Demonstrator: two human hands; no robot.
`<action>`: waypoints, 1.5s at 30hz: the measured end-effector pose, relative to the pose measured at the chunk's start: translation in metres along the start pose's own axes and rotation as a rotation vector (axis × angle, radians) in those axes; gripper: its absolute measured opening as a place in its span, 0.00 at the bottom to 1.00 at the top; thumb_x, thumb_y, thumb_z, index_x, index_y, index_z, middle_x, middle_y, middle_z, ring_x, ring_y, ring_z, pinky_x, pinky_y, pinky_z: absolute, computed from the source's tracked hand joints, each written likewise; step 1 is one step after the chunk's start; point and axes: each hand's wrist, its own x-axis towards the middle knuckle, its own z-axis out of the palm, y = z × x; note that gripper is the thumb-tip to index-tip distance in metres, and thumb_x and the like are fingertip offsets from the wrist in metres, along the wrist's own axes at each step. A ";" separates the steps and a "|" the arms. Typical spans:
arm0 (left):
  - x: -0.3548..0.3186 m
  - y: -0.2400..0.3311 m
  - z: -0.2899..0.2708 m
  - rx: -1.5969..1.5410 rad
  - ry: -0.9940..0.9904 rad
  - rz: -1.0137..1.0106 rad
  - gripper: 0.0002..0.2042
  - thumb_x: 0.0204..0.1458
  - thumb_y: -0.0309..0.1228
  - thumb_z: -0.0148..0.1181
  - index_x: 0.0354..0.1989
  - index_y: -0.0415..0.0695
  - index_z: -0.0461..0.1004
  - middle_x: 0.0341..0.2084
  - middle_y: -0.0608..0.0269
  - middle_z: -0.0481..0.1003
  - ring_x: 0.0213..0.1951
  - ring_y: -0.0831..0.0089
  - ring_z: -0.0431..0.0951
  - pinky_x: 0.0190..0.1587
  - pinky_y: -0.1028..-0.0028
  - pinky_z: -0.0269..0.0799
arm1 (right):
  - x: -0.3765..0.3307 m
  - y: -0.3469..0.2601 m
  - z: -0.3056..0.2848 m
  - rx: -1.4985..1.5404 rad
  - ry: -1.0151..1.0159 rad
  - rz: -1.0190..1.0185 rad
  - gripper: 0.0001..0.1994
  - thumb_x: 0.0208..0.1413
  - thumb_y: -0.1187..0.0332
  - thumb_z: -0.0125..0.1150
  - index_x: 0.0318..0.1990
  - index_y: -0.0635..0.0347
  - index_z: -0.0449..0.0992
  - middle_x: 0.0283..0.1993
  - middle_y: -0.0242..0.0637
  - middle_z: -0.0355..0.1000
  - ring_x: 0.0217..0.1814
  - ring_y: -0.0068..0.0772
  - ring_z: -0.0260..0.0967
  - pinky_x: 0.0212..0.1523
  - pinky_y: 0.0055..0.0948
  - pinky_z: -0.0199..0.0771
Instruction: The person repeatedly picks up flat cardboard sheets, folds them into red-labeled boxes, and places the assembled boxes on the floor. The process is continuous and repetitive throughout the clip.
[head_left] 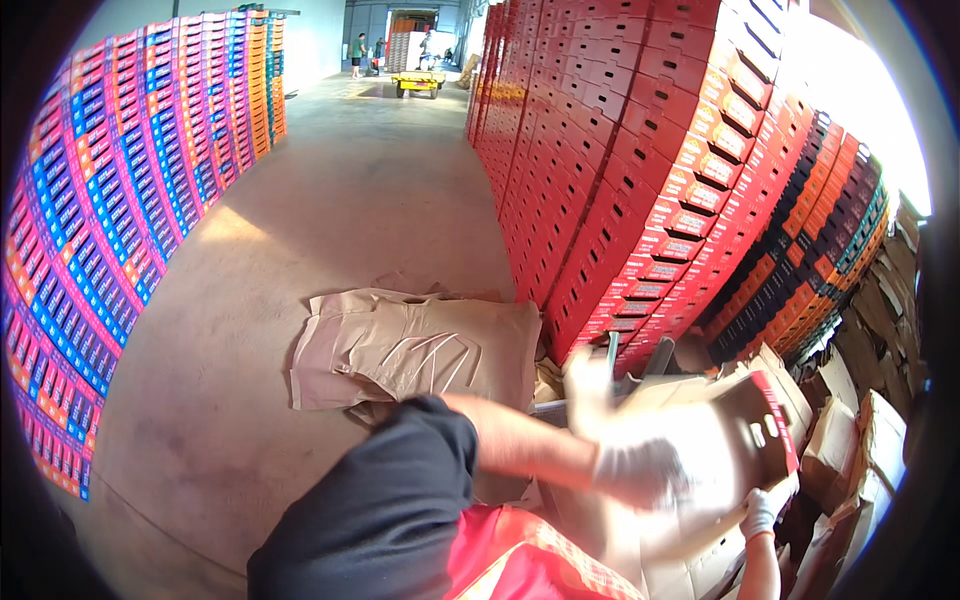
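A brown cardboard box blank (pixel 700 415) with a red printed edge and small hand holes lies at the lower right, partly smeared by motion. My right hand (pixel 762 512), in a light glove, grips its near right edge with curled fingers. Across the cardboard stretches my left arm in a short black sleeve. The gloved left hand (pixel 645 474) is over the middle of the blank, against or just above it. Motion blurs its fingers. Farther left, brown paper sheets (pixel 430 345) lie creased on the floor.
Tall stacks of red boxes (pixel 600 160) rise just beyond the cardboard. Pink and blue crates (pixel 120 170) line the left side. Loose cardboard pieces (pixel 840 450) crowd the right. Down the aisle stands a yellow cart (pixel 418 82), with people (pixel 358 55) farther back.
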 end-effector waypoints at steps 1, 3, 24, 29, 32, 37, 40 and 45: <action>-0.007 -0.032 -0.015 -0.027 -0.083 -0.029 0.24 0.49 0.34 0.56 0.57 0.44 0.72 0.45 0.52 0.78 0.46 0.57 0.79 0.49 0.62 0.72 | -0.013 0.009 0.028 -0.021 -0.145 0.002 0.07 0.40 0.69 0.69 0.29 0.54 0.78 0.38 0.48 0.78 0.41 0.49 0.76 0.43 0.43 0.77; -0.025 -0.080 -0.031 0.471 -0.298 0.019 0.29 0.49 0.36 0.58 0.63 0.46 0.67 0.52 0.55 0.74 0.54 0.58 0.74 0.53 0.57 0.68 | -0.059 0.025 0.049 0.082 -0.047 -0.223 0.12 0.36 0.68 0.71 0.32 0.52 0.78 0.42 0.43 0.75 0.49 0.46 0.73 0.47 0.40 0.76; 0.015 -0.041 0.010 -0.216 -0.929 0.015 0.22 0.52 0.56 0.60 0.32 0.46 0.78 0.18 0.53 0.77 0.24 0.50 0.79 0.27 0.56 0.73 | -0.199 -0.059 -0.185 1.007 0.112 -0.107 0.10 0.49 0.73 0.70 0.39 0.60 0.77 0.35 0.44 0.75 0.35 0.39 0.77 0.35 0.30 0.75; -0.019 -0.024 -0.038 -0.919 -1.905 -0.247 0.50 0.49 0.52 0.70 0.72 0.36 0.50 0.71 0.42 0.55 0.72 0.57 0.55 0.72 0.67 0.51 | -0.232 -0.085 -0.223 1.133 -0.998 -0.617 0.41 0.52 0.44 0.68 0.67 0.62 0.64 0.59 0.54 0.72 0.62 0.46 0.70 0.61 0.37 0.69; -0.007 -0.045 -0.040 -1.009 -1.850 -0.138 0.30 0.56 0.44 0.65 0.62 0.37 0.69 0.57 0.47 0.73 0.59 0.60 0.73 0.61 0.67 0.65 | -0.231 -0.080 -0.226 1.121 -1.149 -0.504 0.36 0.55 0.48 0.66 0.65 0.61 0.64 0.60 0.54 0.70 0.62 0.49 0.70 0.61 0.36 0.70; -0.020 -0.070 -0.031 -0.411 -1.230 -0.200 0.15 0.60 0.34 0.56 0.53 0.44 0.78 0.42 0.56 0.82 0.41 0.59 0.81 0.45 0.64 0.74 | -0.223 -0.054 -0.185 0.918 -0.182 -0.217 0.30 0.50 0.60 0.69 0.61 0.60 0.70 0.62 0.53 0.69 0.63 0.55 0.69 0.62 0.41 0.71; -0.075 -0.060 0.002 0.052 -0.716 -0.139 0.18 0.61 0.31 0.53 0.58 0.44 0.73 0.57 0.49 0.73 0.55 0.54 0.75 0.56 0.63 0.69 | -0.222 -0.067 -0.135 0.949 -0.104 0.151 0.38 0.51 0.56 0.72 0.66 0.66 0.63 0.70 0.54 0.61 0.70 0.52 0.61 0.67 0.39 0.64; -0.141 -0.027 0.089 -1.137 0.023 -1.197 0.28 0.70 0.41 0.43 0.73 0.40 0.51 0.69 0.60 0.60 0.64 0.71 0.66 0.65 0.71 0.62 | -0.220 -0.099 -0.043 2.293 -0.028 0.437 0.35 0.54 0.63 0.61 0.69 0.64 0.60 0.64 0.41 0.66 0.63 0.35 0.65 0.63 0.30 0.63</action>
